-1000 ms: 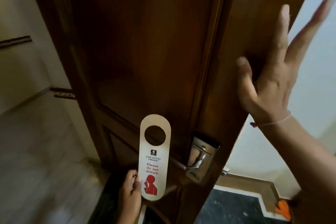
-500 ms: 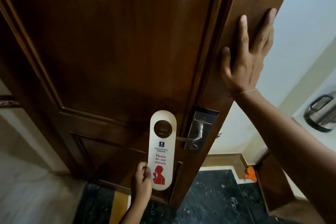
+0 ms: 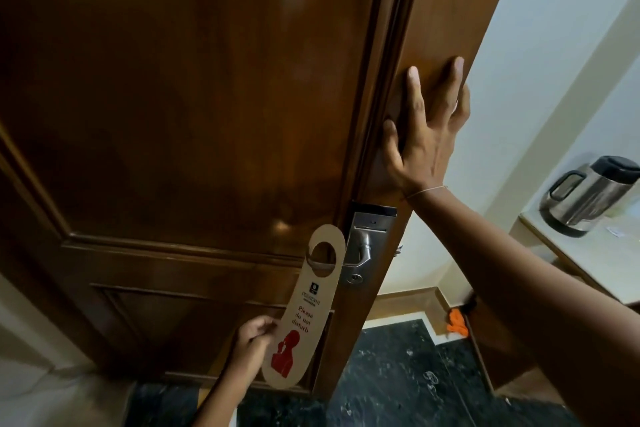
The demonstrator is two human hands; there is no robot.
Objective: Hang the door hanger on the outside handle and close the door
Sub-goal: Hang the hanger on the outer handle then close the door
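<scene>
Door hanger hole already over the handle lever, left hand pinching its lower edge, right hand flat and unclenched on the door edge; release and closing remain.

Dim indoor light, warm on my side. The door is dark and glossy with a soft glare patch low on the panel, near the handle. The wall on the right is brightest, pale. Wide-angle bend pulls the door edge and frame slanted. Corners go soft; the floor at the bottom is shadowed but speckles read clear.
</scene>
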